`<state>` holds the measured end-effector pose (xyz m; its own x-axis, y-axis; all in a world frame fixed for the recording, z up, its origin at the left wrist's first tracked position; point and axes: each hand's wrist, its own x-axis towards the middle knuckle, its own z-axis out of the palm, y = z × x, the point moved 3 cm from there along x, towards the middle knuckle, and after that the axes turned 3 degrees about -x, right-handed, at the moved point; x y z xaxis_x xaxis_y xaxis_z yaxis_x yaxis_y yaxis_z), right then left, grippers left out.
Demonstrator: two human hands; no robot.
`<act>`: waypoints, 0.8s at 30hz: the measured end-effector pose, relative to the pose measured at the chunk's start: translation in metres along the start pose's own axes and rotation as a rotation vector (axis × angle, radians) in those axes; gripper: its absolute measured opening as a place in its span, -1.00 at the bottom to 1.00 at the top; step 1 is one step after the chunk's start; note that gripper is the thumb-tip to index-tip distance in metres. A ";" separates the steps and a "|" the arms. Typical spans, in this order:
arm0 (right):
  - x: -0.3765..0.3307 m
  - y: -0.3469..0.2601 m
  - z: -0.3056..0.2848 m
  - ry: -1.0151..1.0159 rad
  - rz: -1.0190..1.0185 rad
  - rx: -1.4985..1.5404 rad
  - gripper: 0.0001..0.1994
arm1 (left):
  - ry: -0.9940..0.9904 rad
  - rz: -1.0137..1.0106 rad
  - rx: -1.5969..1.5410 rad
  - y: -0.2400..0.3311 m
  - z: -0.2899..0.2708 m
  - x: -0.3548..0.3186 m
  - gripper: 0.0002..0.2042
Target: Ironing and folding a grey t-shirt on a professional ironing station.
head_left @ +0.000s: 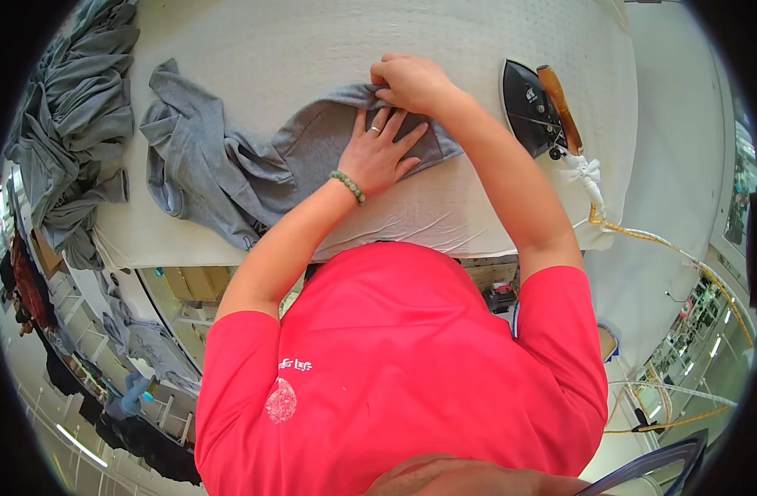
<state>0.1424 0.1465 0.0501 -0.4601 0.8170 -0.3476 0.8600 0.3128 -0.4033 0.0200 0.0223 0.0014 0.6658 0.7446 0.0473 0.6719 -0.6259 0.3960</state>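
Observation:
A grey knit garment (320, 140) lies across the white padded ironing table (444, 215), bunched at its left end and smoother towards the right. My left hand (381, 153) rests flat on the smoother part with its fingers spread; a ring and a green bead bracelet show on it. Just beyond, my right hand (411, 83) pinches the garment's far edge, its fingers curled round the cloth. To the right of my right forearm, an iron (531, 107) with a black body and wooden handle sits on the table, touched by neither hand.
A large heap of grey garments (81, 107) covers the table's left end and hangs over its edge. A white cloth knot (581, 171) wraps the iron's cord (643, 234), which trails off to the right. Below the table's front edge stands a cardboard box (198, 283).

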 end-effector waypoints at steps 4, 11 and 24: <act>-0.001 -0.006 -0.014 0.107 -0.161 -0.151 -0.85 | 0.036 -0.004 -0.040 -0.001 -0.003 0.003 -0.32; -0.031 0.010 0.002 0.674 0.027 0.116 -0.77 | 0.056 -0.009 -0.023 0.005 -0.007 0.002 -0.32; -0.159 0.044 0.083 0.518 0.525 0.419 -0.59 | 0.148 0.001 0.006 0.006 -0.014 0.001 -0.38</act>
<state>0.2350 -0.0096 0.0169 0.2231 0.9566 -0.1875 0.7336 -0.2914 -0.6139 0.0201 0.0229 0.0163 0.6118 0.7696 0.1826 0.6735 -0.6279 0.3900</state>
